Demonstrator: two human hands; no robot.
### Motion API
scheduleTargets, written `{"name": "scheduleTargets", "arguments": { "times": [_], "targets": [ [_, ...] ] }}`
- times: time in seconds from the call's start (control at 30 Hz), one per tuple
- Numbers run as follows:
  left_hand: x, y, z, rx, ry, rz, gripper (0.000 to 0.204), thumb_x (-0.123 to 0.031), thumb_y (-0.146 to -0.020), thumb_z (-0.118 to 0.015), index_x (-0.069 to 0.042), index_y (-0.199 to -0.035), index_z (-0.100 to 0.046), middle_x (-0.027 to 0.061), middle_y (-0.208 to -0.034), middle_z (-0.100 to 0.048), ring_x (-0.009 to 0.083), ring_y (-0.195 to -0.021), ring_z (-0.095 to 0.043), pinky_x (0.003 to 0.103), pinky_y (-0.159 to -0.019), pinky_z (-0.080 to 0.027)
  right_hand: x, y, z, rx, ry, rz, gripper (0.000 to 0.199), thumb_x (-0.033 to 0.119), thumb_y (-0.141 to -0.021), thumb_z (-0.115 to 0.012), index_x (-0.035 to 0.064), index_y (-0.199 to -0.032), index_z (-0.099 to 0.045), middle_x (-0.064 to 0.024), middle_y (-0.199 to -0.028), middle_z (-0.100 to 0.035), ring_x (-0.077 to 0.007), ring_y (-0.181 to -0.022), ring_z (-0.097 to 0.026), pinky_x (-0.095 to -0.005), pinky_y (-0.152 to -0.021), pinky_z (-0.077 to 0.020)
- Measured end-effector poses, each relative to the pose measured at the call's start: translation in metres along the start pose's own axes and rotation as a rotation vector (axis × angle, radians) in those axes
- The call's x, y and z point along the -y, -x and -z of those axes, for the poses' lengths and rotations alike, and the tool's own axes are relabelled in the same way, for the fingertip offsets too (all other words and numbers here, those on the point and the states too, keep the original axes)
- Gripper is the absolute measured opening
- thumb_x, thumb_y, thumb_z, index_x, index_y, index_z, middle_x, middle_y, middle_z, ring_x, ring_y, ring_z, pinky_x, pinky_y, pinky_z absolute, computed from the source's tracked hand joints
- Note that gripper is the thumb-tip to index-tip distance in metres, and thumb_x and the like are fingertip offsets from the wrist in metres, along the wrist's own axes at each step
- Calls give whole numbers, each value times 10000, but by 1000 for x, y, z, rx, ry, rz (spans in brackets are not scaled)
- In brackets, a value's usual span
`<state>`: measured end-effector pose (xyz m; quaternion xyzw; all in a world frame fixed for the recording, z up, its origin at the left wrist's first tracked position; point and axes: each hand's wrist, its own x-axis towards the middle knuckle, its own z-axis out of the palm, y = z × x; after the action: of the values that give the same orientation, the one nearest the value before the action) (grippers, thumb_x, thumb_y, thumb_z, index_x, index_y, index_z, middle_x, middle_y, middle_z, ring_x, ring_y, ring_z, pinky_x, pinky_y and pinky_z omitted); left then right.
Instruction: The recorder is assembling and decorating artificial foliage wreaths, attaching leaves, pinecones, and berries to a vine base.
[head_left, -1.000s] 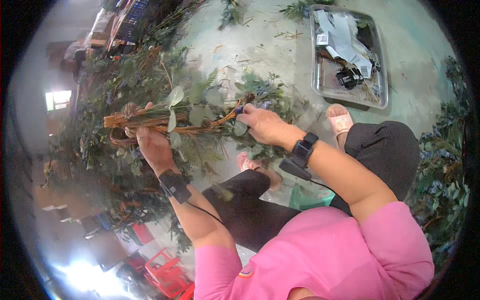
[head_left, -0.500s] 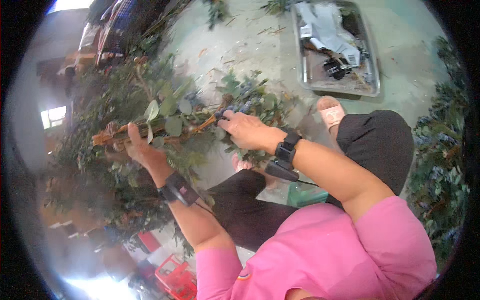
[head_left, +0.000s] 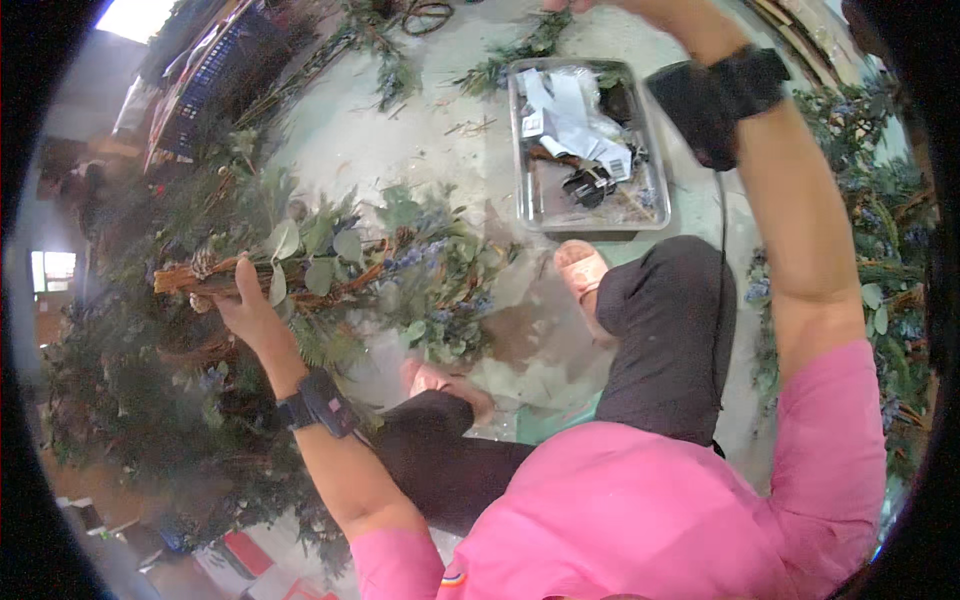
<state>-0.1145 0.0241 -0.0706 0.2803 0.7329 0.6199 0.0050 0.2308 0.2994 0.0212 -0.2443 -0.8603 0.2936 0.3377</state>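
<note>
My left hand (head_left: 246, 306) grips a bundle of brown twigs dressed with round green leaves and small blue flowers (head_left: 318, 262), held level out to my left above the floor. A black band sits on that wrist. My right arm is raised toward the top of the view, a black wrist strap on it. Only the edge of my right hand (head_left: 585, 6) shows at the upper rim, so its fingers are hidden. It is well away from the bundle, above a metal tray (head_left: 597, 227).
The tray holds white paper slips and a black tool. Loose green sprigs (head_left: 505, 62) lie on the pale floor. Dense foliage piles up at the left (head_left: 130, 400) and right (head_left: 885, 250). My feet wear pink slippers (head_left: 580, 272). A red crate (head_left: 245, 556) stands at lower left.
My right hand has let go of the bundle and risen to the top of the view. My left hand still holds the bundle, now alone.
</note>
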Motion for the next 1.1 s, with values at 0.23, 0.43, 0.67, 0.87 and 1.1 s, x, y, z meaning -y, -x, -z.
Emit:
{"name": "scheduleTargets", "arguments": {
  "times": [0.23,0.43,0.67,0.87,1.1],
  "targets": [
    [-4,11,-7,161,36,-19,528,-358,-803,-586,-49,-1191,-407,68,-1160,-443,199,-1001,-462,370,-794,-407,-140,109,12,67,-156,-600,219,291,-790,-559,93,-873,-603,14,-706,-597,-75,-629,-567,-224,-544,-450],
    [-8,10,7,246,-122,-58,487,-379,-833,-515,-67,-1202,-455,85,-1128,-481,191,-979,-502,365,-787,-453,-257,247,-116,49,-369,-1129,135,114,-728,-549,20,-815,-590,-50,-637,-584,-115,-521,-578,-239,-440,-437],
    [-19,32,-31,74,-152,86,492,-425,-845,-478,-27,-1134,-488,95,-1108,-513,208,-984,-532,353,-749,-486,-283,251,-198,-74,321,-658,164,47,-690,-536,26,-844,-589,-124,-815,-589,-268,-767,-587,-332,-659,-477],
    [12,20,6,42,-429,-187,429,-371,-865,-487,17,-1047,-462,164,-1058,-498,235,-966,-541,350,-741,-493,-277,195,-238,180,654,-376,174,76,-736,-498,88,-898,-560,-88,-933,-532,-271,-886,-528,-380,-721,-458],
    [-22,35,-36,136,-180,-79,437,-361,-869,-486,40,-1042,-466,177,-1043,-492,221,-1004,-491,358,-805,-447,-317,190,-232,23,649,-412,116,116,-755,-487,73,-714,-587,-119,-802,-569,-302,-794,-548,-394,-681,-458]
  ]
}}
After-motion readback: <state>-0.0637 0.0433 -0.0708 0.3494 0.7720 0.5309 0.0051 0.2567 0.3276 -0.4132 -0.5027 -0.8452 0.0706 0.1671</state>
